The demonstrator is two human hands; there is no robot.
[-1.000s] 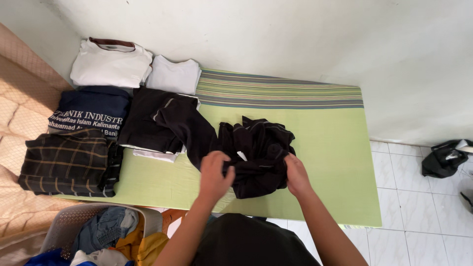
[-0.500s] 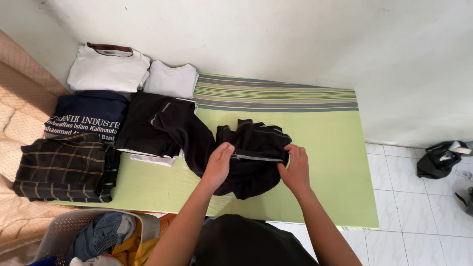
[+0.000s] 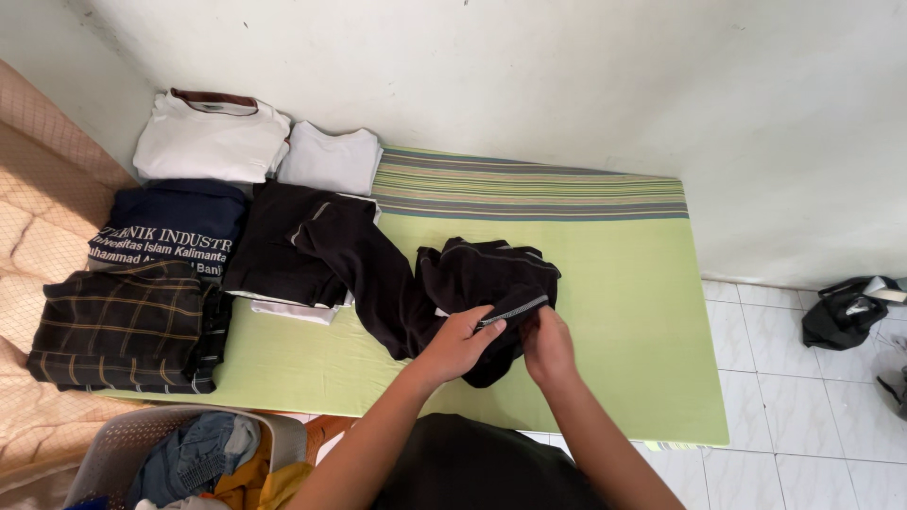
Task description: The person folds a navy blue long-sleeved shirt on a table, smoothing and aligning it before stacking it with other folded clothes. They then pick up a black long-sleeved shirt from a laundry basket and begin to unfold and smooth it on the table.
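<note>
Black garment [image 3: 472, 283] lay crumpled on the green surface [image 3: 624, 312]; we pinched its piped hem, left hand [image 3: 460, 342] and right hand [image 3: 546, 346] fingers closed close together; stretching that edge flat would serve best.

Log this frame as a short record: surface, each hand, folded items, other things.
surface: green mat with striped end, by a white wall
left hand: grips black garment at its stitched edge
right hand: grips the same edge, close beside the left
folded items: white shirts, navy shirt, plaid shirt, black top
other: laundry basket of clothes, black bag on tile floor
</note>
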